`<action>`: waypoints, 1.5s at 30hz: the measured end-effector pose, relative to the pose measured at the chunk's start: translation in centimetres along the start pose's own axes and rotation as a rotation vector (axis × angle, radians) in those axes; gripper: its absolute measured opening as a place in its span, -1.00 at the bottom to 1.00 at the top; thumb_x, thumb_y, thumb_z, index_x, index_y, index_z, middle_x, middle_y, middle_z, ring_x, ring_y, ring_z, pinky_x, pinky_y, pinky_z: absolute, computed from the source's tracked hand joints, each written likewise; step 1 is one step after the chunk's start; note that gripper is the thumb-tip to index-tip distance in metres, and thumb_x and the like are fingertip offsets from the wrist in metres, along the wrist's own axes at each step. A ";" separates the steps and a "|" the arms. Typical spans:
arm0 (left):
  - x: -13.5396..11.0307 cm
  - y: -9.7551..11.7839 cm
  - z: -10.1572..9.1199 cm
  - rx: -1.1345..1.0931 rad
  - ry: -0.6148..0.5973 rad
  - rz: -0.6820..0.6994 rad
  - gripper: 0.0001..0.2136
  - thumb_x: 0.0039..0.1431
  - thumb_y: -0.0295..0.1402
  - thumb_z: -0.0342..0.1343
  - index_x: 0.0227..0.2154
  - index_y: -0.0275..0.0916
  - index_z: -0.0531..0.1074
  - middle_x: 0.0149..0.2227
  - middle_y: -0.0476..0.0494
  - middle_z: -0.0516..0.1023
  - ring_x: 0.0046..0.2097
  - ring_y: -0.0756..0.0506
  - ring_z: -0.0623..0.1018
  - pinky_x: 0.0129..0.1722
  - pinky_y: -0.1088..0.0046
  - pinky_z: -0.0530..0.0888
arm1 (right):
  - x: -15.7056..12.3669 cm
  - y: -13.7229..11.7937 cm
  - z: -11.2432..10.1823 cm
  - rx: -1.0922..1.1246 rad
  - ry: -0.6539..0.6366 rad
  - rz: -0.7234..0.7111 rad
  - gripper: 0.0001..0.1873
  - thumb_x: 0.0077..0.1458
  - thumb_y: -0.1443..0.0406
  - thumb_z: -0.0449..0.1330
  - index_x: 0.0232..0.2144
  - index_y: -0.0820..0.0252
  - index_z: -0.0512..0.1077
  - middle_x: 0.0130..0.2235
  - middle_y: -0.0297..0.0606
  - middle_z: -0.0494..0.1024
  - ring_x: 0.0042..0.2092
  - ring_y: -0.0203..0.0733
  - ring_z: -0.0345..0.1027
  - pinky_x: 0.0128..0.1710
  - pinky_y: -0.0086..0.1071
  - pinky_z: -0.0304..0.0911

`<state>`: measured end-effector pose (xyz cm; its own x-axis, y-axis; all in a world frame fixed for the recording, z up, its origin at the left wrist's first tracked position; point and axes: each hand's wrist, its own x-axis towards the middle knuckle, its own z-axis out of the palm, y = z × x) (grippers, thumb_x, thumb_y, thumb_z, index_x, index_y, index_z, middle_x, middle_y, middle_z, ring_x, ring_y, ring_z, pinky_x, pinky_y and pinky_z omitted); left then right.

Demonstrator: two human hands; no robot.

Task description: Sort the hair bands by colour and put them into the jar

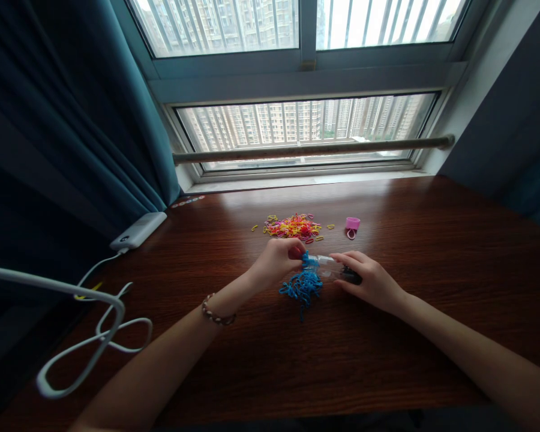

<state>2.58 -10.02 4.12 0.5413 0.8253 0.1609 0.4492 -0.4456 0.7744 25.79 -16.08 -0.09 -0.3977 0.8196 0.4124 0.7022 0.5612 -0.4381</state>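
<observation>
My left hand (279, 259) is closed in a pinch on small blue rubber bands at the mouth of a clear plastic bottle (328, 268) lying on its side. My right hand (371, 279) is wrapped round the bottle's far end and steadies it on the wooden table (324, 354). A loose pile of blue rubber bands (302, 287) lies on the table just below the bottle's mouth, between my hands. A braided bracelet (216, 314) is on my left wrist.
A heap of yellow, orange and pink rubber bands (292, 227) lies further back, with a pink cap (352, 225) to its right. A white power bank (138, 230) sits at the left edge, its white cable (99, 336) looping beside a teal curtain (72, 120). A window is behind.
</observation>
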 end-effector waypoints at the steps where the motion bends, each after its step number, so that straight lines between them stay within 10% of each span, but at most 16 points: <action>1: 0.0 0.1 -0.1 -0.046 -0.010 -0.023 -0.88 -0.12 -0.49 0.15 -0.43 -0.34 0.45 -0.52 -0.03 0.49 -0.46 0.03 0.46 -0.47 0.58 0.39 | 0.0 0.0 0.0 -0.007 0.000 0.001 -0.49 -0.03 0.31 0.17 0.02 0.11 0.23 -0.11 -0.18 0.38 -0.11 -0.12 0.26 -0.11 -0.26 0.25; 10: 0.3 0.8 -1.7 -0.319 -0.213 -0.195 -0.72 -0.26 -0.53 0.23 -0.35 -0.36 0.46 -0.35 -0.12 0.56 -0.32 -0.03 0.53 -0.22 0.39 0.47 | 0.0 0.1 0.1 -0.010 0.013 0.031 -0.51 -0.04 0.31 0.17 0.00 0.11 0.25 -0.12 -0.19 0.39 -0.12 -0.12 0.27 -0.12 -0.27 0.25; 24: 0.1 -0.1 -0.4 -0.033 0.034 0.173 -0.94 -0.09 -0.41 0.20 -0.53 -0.29 0.51 -0.40 -0.11 0.50 -0.35 -0.01 0.47 -0.37 0.52 0.42 | 0.1 -0.3 -0.1 0.028 0.028 0.019 -0.50 -0.06 0.34 0.18 -0.01 0.12 0.26 -0.13 -0.20 0.40 -0.11 -0.14 0.27 -0.11 -0.30 0.24; 37: -0.1 1.0 -0.4 -0.433 0.014 0.012 -0.83 -0.09 -0.42 0.20 -0.41 -0.34 0.35 -0.34 -0.10 0.49 -0.29 -0.04 0.53 -0.26 0.41 0.48 | 0.2 -0.2 -0.1 0.122 0.075 0.062 -0.53 -0.07 0.33 0.20 -0.05 0.10 0.29 -0.17 -0.23 0.42 -0.16 -0.14 0.32 -0.15 -0.31 0.25; 45: -0.2 1.0 1.2 -0.449 -0.007 0.058 -0.57 -0.19 -0.43 0.27 -0.17 -0.28 0.36 -0.07 -0.19 0.42 -0.01 -0.14 0.40 0.00 0.27 0.35 | 0.4 -1.6 0.3 0.564 0.139 0.197 -0.53 -0.09 0.22 0.24 -0.11 0.15 0.21 -0.17 -0.21 0.44 -0.16 -0.17 0.36 -0.15 -0.32 0.27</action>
<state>3.74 -11.05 4.15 0.5621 0.8002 0.2090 0.0657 -0.2951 0.9532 24.36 -16.60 0.56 -0.1848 0.9126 0.3647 0.3190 0.4067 -0.8560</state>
